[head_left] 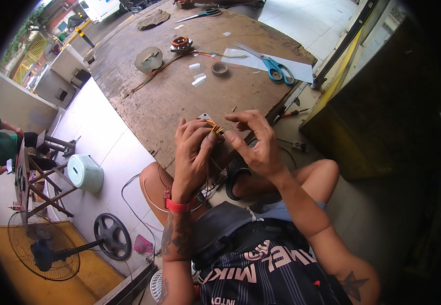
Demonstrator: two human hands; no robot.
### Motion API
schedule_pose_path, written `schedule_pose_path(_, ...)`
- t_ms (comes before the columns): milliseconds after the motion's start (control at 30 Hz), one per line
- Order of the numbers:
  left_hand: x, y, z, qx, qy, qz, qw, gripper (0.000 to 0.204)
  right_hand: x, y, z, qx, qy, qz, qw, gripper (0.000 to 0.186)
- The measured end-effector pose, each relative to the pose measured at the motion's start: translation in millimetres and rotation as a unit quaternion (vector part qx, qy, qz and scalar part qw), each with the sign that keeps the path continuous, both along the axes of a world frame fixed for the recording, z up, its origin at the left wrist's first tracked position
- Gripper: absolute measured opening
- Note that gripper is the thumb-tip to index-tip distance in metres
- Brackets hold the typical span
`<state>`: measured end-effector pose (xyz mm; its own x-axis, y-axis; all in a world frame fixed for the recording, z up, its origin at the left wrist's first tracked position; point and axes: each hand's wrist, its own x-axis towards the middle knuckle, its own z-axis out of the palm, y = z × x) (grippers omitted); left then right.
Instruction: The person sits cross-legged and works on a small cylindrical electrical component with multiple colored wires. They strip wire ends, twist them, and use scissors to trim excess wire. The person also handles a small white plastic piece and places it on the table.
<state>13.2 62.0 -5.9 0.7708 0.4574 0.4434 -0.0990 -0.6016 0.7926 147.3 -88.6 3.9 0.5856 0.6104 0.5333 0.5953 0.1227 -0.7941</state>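
Observation:
My left hand (194, 147) is closed around a small motor part whose metal corner (204, 117) shows past the fingers. Yellow, orange and dark wires (215, 128) stick up from it beside the thumb; most of the part is hidden by the hand. Close by on the right, my right hand (256, 145) is raised with thumb and fingers apart, and I see nothing in it. Farther up the wooden table (129, 71) sits a motor stator (181, 44) with copper windings and long coloured leads (154, 73).
A roll of tape (219, 69) and blue-handled scissors (277, 70) on white paper (301, 71) lie at the right. A round disc (149, 59), stone (153, 19) and second scissors (200, 14) are farther back. At left stand a fan (45, 249), a pale stool (84, 173) and another person (7, 145).

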Motion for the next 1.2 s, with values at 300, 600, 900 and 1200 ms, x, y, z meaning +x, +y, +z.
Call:
schedule_pose_path(300,1.1,2.4,-2.4,0.037,0.006,-0.001,0.999,0.019,-1.9,17.0,-0.7,-0.019,-0.001,-0.008,1.000,0.024)
schedule_pose_path(600,-11.6,3.8,3.4,-0.042,-0.062,0.033,0.997,0.016,-6.7,6.3,5.6,-0.015,-0.155,-0.050,0.987,0.016)
schedule_pose_path(900,-14.3,-4.1,20.0,-0.172,-0.075,0.129,0.974,0.015,-10.6,-1.1,5.1,-0.028,-0.185,-0.056,0.981,0.015)
schedule_pose_path(1200,-1.6,-1.6,22.9,0.027,0.076,0.066,0.995,0.022,-2.4,10.7,5.7,-0.018,-0.202,-0.046,0.978,0.015)
